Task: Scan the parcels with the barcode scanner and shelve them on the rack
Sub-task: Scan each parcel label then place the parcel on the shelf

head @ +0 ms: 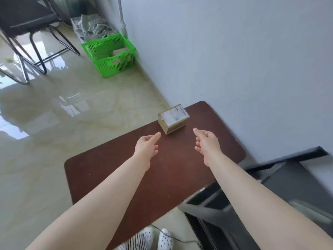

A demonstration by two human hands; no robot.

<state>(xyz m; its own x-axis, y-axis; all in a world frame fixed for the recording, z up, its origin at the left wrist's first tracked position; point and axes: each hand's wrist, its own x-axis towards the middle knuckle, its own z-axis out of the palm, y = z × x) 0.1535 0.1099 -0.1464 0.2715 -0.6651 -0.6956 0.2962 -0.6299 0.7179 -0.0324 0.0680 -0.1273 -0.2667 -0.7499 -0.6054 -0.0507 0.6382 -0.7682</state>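
A small tan cardboard parcel (173, 118) with a white shipping label on its top face sits near the far corner of a dark reddish-brown wooden table (111, 170) with rounded corners, close to the pale blue-grey wall (234, 60). Its printing is too small to read.

Both bare forearms stretch out over the tabletop toward the parcel, and neither hand touches it. The left hand (146, 147) hovers just short of the box on its near left side, index finger extended and the other fingers loosely curled, holding nothing. The right hand (207, 141) hovers near the box's right side, fingers relaxed and slightly spread with the palm turned inward, also holding nothing.

To the right of the table stands a dark grey metal rack (281, 177), blurred at this moment. Farther off on the glossy beige tiled floor (54, 114), a bright green plastic shopping basket (110, 58) rests against the wall with several more cardboard parcels inside. Behind it lies a heap of grey plastic bags (93, 27). A black metal-framed chair (27, 33) stands at the upper left. At the bottom edge, white perforated clog shoes (164, 239) show beneath the table's near edge.
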